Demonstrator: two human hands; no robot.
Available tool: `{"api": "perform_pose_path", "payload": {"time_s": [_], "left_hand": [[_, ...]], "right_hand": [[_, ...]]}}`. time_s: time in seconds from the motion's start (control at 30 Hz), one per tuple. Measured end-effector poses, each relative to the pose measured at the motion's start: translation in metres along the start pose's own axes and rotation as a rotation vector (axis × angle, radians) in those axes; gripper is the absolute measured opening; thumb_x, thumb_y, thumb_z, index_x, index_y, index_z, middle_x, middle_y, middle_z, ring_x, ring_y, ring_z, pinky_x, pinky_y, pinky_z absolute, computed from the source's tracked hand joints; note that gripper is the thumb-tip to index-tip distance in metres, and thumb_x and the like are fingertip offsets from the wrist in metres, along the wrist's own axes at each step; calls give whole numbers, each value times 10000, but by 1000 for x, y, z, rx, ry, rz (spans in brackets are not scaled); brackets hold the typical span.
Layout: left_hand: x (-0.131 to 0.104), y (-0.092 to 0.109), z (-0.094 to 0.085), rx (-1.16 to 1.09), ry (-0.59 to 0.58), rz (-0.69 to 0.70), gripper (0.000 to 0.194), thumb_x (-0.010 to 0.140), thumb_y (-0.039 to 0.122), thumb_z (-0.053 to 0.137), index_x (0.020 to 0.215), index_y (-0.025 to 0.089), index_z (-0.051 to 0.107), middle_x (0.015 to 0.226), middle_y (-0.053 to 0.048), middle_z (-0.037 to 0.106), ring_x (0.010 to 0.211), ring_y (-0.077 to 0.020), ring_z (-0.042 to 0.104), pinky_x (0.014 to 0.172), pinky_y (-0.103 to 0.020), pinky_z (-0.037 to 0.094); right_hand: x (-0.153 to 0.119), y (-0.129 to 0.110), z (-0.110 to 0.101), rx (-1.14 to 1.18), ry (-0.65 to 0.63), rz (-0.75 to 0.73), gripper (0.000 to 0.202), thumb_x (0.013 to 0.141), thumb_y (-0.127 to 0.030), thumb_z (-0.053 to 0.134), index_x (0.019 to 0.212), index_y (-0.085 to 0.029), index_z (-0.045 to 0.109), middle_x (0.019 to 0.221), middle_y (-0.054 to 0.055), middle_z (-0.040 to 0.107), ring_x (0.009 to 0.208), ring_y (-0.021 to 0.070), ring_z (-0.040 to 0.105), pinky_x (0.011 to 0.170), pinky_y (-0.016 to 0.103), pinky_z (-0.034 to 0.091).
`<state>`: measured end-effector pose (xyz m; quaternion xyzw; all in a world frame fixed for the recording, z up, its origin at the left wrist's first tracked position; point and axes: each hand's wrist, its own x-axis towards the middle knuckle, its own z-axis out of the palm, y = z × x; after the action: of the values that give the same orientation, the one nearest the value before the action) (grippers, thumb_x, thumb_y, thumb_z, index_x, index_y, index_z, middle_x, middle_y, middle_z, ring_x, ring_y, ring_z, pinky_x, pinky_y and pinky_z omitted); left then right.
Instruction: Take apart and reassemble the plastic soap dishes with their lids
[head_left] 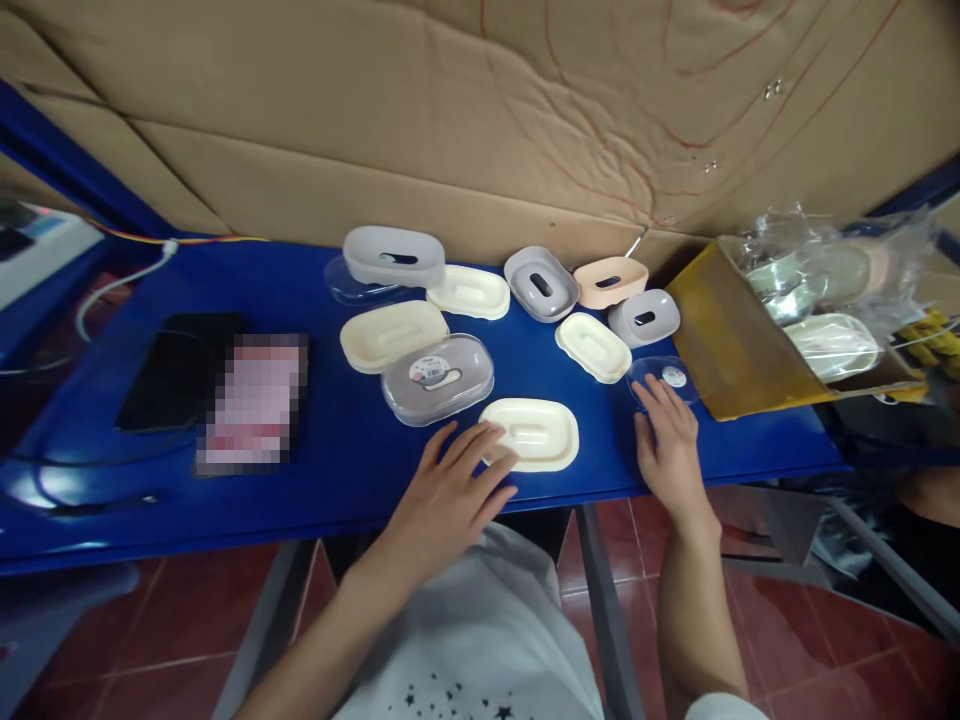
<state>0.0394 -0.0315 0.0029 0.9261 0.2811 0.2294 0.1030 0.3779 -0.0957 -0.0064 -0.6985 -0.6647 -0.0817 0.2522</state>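
Note:
My left hand (454, 485), fingers spread, rests over the left end of a cream oval tray (544, 437) near the table's front edge. To the right, my right hand (667, 440) has its fingers stretched out, with the fingertips on a clear plastic lid (649, 372) that bears a round sticker. Behind my left hand lies a grey oval box under a clear lid (442, 378), also with a sticker. A second cream tray (394, 335) touches it. Another cream tray (594, 347) lies beyond my right hand, beside a small grey slotted box (646, 316).
A cardboard box (712, 350) of bagged pieces stands at the right. Farther back are a grey container (394, 256), a cream tray (471, 292), a darker grey box (541, 284) and a peach box (611, 281). A phone (255, 405) and black device (161, 375) lie left.

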Motion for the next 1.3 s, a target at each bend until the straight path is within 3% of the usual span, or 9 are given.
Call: {"api": "perform_pose_path", "payload": {"time_s": [0.17, 0.3, 0.43, 0.63, 0.73, 0.87, 1.0, 1.17, 1.3], "left_hand": [[-13, -16, -10, 3, 49, -43, 123, 1086, 195, 580, 1132, 225, 691, 1275, -92, 743, 1274, -294, 686, 1090, -516, 483], [-20, -24, -11, -41, 75, -47, 123, 1082, 193, 598, 1168, 228, 679, 1265, -90, 742, 1254, -277, 685, 1013, -451, 516], [-22, -25, -4, -66, 94, -54, 136, 1064, 189, 633, 1187, 229, 675, 1307, -103, 722, 1285, -291, 669, 1032, -468, 533], [-26, -23, -4, -128, 162, -92, 184, 1042, 168, 655, 1210, 238, 682, 1342, -109, 706, 1274, -274, 688, 1060, -461, 580], [-28, -23, -5, -159, 181, -111, 197, 1043, 196, 667, 1235, 243, 678, 1365, -110, 696, 1277, -264, 685, 1074, -446, 592], [-28, -23, -6, -165, 156, -119, 211, 1051, 225, 663, 1262, 234, 664, 1370, -116, 691, 1280, -274, 677, 1064, -460, 598], [-27, -24, -6, -162, 132, -106, 214, 1052, 222, 655, 1266, 231, 660, 1378, -117, 684, 1288, -283, 672, 1060, -468, 594], [-28, -22, -6, -147, 155, -109, 236, 1047, 208, 660, 1283, 221, 657, 1381, -121, 681, 1278, -277, 674, 1059, -448, 598], [-28, -22, -6, -161, 158, -119, 258, 1051, 217, 658, 1308, 220, 649, 1402, -124, 668, 1299, -273, 664, 1092, -453, 592]], "right_hand": [[17, 17, 8, -138, -26, 32, 490, 1110, -332, 454, 1588, -253, 530, 1667, 154, 524, 1572, 345, 456, 1256, 638, 340], [36, 27, 2, -166, -19, 59, 495, 1091, -361, 465, 1562, -240, 558, 1601, 161, 595, 1513, 352, 522, 1226, 606, 378], [79, 40, 2, -201, -51, 25, 498, 1062, -281, 438, 1536, -217, 579, 1556, 144, 641, 1484, 327, 552, 1209, 554, 398], [135, 70, 16, -291, -238, 50, 550, 906, -105, 487, 1408, -191, 693, 1427, 160, 731, 1358, 347, 652, 1192, 610, 375], [136, 75, 15, -283, -173, 20, 382, 1005, -227, 506, 1283, -215, 768, 1283, 144, 799, 1208, 328, 727, 1164, 576, 405], [121, 72, 11, -232, -60, -9, 384, 1093, -334, 454, 1244, -189, 776, 1255, 156, 804, 1180, 318, 736, 1150, 544, 420], [111, 71, 14, -119, -93, -36, 406, 1047, -363, 552, 1384, -192, 700, 1393, 155, 744, 1298, 327, 685, 1102, 495, 481], [110, 71, 13, -155, -12, 49, 348, 1067, -333, 502, 1176, -169, 788, 1205, 163, 810, 1123, 316, 750, 1074, 491, 472], [108, 74, 11, -173, 18, 27, 369, 1046, -347, 522, 1306, -203, 740, 1333, 137, 777, 1247, 335, 717, 1138, 538, 432]]}}
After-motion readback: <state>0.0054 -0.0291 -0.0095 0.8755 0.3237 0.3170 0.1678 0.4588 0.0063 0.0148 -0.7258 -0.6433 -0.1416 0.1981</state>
